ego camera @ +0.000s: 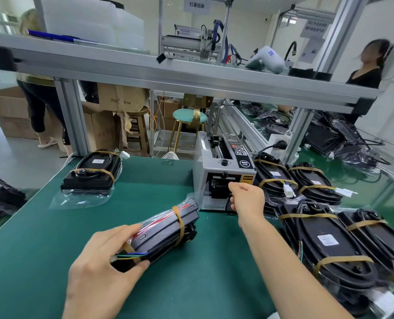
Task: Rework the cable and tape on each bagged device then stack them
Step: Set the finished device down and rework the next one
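My left hand (104,261) grips the near end of a black bagged device (166,229), held on its edge over the green mat (53,238). A tan tape band wraps its far end, and coloured wires stick out by my thumb. My right hand (246,201) reaches to the outlet of the grey tape dispenser (223,176), fingers curled at its mouth; whether they hold tape is not visible. A taped bagged device (92,171) lies at the far left of the mat. Several taped bagged devices (324,238) lie at the right.
An aluminium frame shelf (191,74) crosses overhead. A post (299,132) stands behind the dispenser. Dark bagged items (0,199) sit off the mat's left edge. Stools and cardboard boxes stand beyond the bench; people stand at the far left and far right.
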### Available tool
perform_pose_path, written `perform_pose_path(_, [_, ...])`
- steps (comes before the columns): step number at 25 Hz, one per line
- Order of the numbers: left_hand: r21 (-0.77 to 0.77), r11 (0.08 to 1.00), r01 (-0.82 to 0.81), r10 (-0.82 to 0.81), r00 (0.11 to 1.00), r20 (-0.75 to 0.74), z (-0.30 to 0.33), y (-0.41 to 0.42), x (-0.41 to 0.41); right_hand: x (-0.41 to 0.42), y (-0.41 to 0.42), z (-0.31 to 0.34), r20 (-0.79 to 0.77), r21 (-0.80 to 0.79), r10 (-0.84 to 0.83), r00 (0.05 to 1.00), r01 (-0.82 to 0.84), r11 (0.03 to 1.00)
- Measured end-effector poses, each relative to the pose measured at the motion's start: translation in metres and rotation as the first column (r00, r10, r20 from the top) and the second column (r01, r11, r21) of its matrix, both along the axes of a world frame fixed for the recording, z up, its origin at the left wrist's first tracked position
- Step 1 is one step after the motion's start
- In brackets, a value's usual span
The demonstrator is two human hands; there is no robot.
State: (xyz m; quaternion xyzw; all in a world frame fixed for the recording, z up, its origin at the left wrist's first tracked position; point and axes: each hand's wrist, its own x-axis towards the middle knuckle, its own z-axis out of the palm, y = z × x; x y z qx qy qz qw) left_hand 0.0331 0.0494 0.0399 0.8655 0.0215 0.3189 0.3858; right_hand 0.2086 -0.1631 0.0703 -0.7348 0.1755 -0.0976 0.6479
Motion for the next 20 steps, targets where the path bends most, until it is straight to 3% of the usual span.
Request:
perform_pose_path(5, [0.034, 0.999, -0.002, 0.003, 1.0, -0.007, -0.002, 0.0, 0.0, 0.016, 0.009, -0.005, -0.073, 0.016, -0.09, 0.993, 0.091, 0.996])
perform_pose_path(13, [0.021, 1.0, -0.022, 0.021, 0.997, 0.075, -0.007, 0.001, 0.0, 0.024, 0.017, -0.004, -0.193, 0.265, -0.164, 0.967, 0.213, 0.94])
perform_pose_path(17, [0.014, 0.998, -0.063, 0.061, 0.993, 0.1, -0.007, -0.006, -0.001, -0.016, 0.011, 0.016, -0.077, 0.403, 0.03, 0.997, 0.004, 0.915])
perform_pose_path(20, [0.008, 0.995, -0.104, 0.102, 0.99, 0.098, -0.006, -0.015, -0.002, -0.072, 0.012, 0.031, 0.147, 0.314, 0.296, 0.944, -0.328, 0.891])
